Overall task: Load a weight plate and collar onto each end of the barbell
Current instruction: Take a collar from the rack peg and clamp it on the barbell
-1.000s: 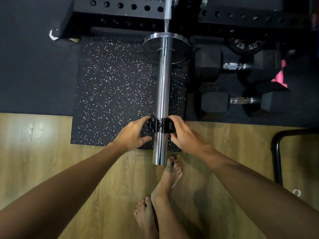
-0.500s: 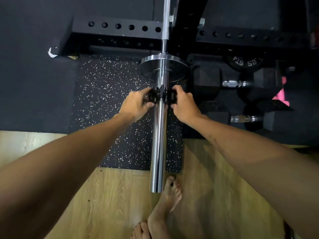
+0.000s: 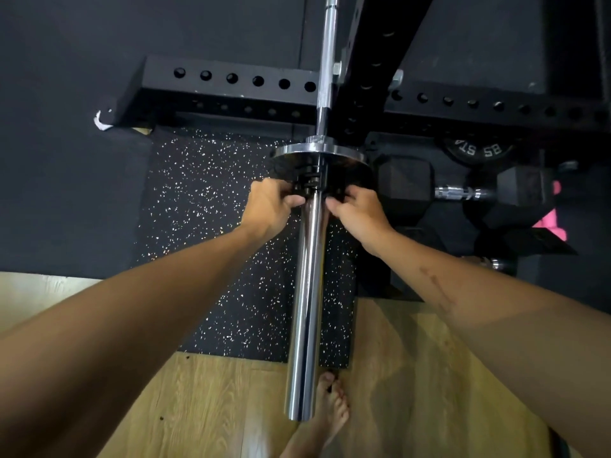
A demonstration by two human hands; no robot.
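Observation:
The chrome barbell sleeve (image 3: 305, 309) runs from my feet away toward the rack. A shiny weight plate (image 3: 347, 160) sits at the sleeve's far end. A black collar (image 3: 312, 185) is on the sleeve, pressed against the plate's near face. My left hand (image 3: 269, 206) grips the collar's left side. My right hand (image 3: 358, 213) grips its right side. Fingers hide most of the collar.
A black perforated rack beam (image 3: 231, 84) crosses behind the plate. Black hex dumbbells (image 3: 463, 193) lie to the right, with a round plate (image 3: 479, 150) behind them. A speckled rubber mat (image 3: 205, 226) lies under the sleeve, wooden floor (image 3: 198, 408) nearer me. A bare foot (image 3: 330, 411) stands by the sleeve's end.
Both hands have slid the collar along the sleeve, from near its free end up to the plate.

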